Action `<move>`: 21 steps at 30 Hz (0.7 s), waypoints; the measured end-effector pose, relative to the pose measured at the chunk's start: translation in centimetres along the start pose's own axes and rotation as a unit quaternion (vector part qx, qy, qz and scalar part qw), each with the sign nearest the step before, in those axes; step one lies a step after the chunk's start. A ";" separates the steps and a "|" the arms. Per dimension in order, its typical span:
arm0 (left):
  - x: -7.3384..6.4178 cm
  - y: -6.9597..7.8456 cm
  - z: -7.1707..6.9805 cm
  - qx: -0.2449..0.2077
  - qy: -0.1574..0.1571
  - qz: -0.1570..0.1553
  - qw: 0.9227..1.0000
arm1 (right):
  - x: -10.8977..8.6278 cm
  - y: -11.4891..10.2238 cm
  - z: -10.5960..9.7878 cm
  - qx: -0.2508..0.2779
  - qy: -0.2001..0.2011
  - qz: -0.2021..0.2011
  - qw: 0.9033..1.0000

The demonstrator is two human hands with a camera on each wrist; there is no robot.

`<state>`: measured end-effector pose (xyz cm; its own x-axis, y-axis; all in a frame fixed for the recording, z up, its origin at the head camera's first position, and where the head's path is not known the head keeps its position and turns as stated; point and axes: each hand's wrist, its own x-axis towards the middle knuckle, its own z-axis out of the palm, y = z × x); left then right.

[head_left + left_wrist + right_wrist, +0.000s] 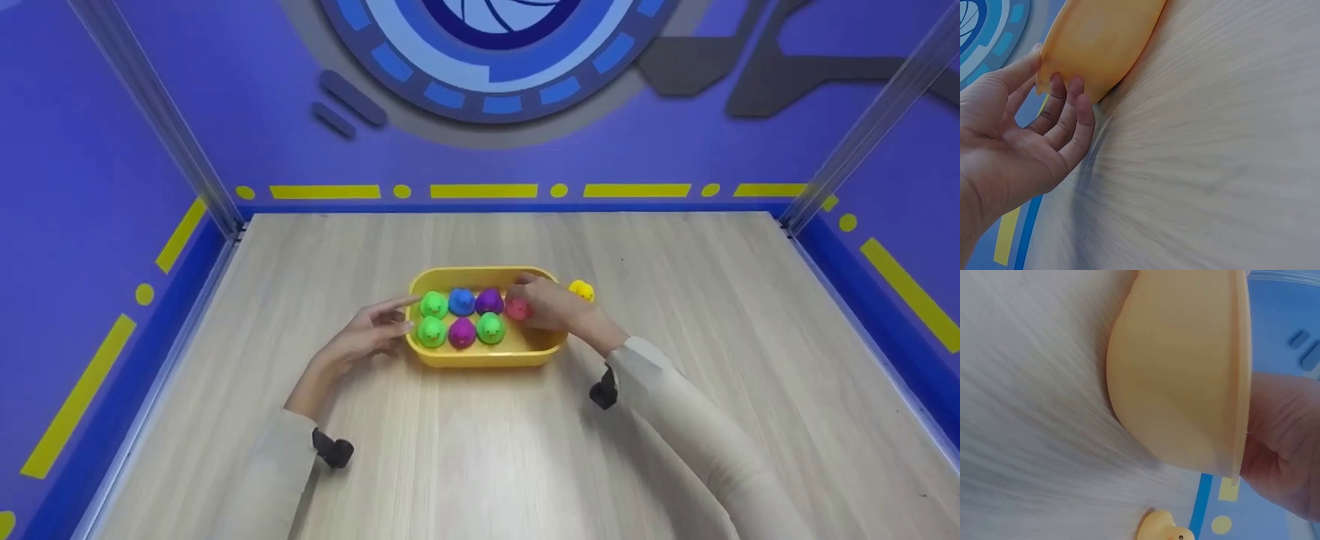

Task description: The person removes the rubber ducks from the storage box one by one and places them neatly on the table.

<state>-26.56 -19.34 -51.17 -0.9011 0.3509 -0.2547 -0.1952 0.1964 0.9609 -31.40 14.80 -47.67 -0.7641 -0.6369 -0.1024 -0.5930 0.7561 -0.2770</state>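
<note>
A yellow plastic tub (487, 360) holds small rubber ducks in two rows. The back row has a green duck (433, 304), a blue duck (461, 301) and a purple duck (490, 301). In front sit another green duck (431, 331), a magenta duck (462, 333) and a third green duck (490, 328). My right hand (546, 301) reaches over the right rim and holds a red duck (518, 308) at the end of the back row; the tub wall hides its fingers in the right wrist view. At the left end, my left hand (1022, 129) touches the tub with relaxed fingers.
A yellow duck (581, 291) stands on the wooden table (480, 450), just outside the tub's right end behind my right wrist. Blue-purple panels (480, 165) with yellow markings enclose the table at the back and both sides.
</note>
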 end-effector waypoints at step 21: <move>-0.3 0.2 0.1 0.011 0.006 0.017 1.000 | -4.2 1.6 -0.6 0.267 0.219 0.031 0.938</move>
<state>-26.24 -19.37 -50.94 -0.9117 0.3469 -0.2203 -0.1556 0.2047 0.9664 -29.31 18.79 -47.13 -0.8931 -0.3829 0.2361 -0.4219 0.5312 -0.7347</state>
